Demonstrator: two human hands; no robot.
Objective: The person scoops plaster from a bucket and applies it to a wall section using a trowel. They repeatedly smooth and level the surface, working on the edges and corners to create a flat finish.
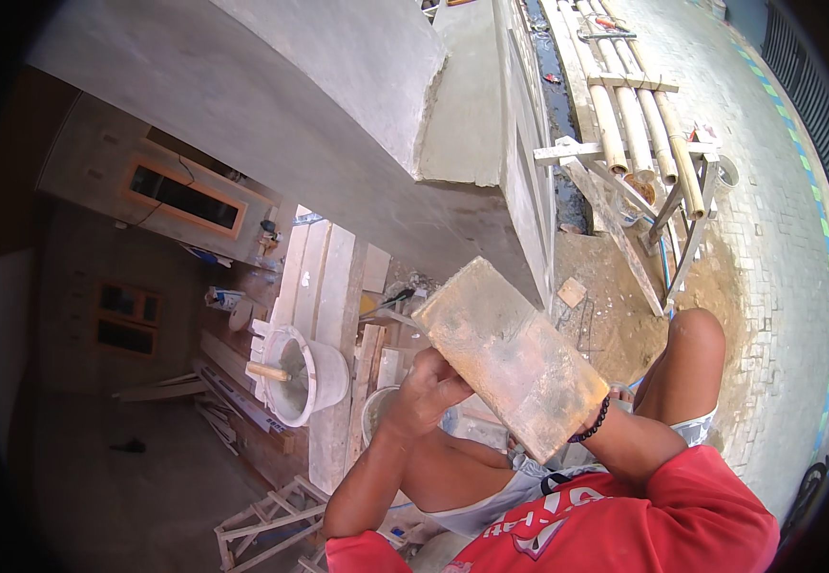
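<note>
As I watch remotely, the left hand (426, 393) lies curled at the left long edge of 1 mortar-stained rectangular board (514, 358); the right hand (589, 421) is mostly hidden behind its lower-right end. I cannot tell either grip. The board's long axis slants up-left; beyond stands the grey plastered beam (357, 143).

Left forearm (368, 477) angled upward from bent elbow; left hand (418, 399) raised before body, fingers curled, tips partly hidden. Right forearm (636, 444) reaching inward across front; right hand (587, 421) mostly hidden beyond wrist, finger pose unseen.
</note>
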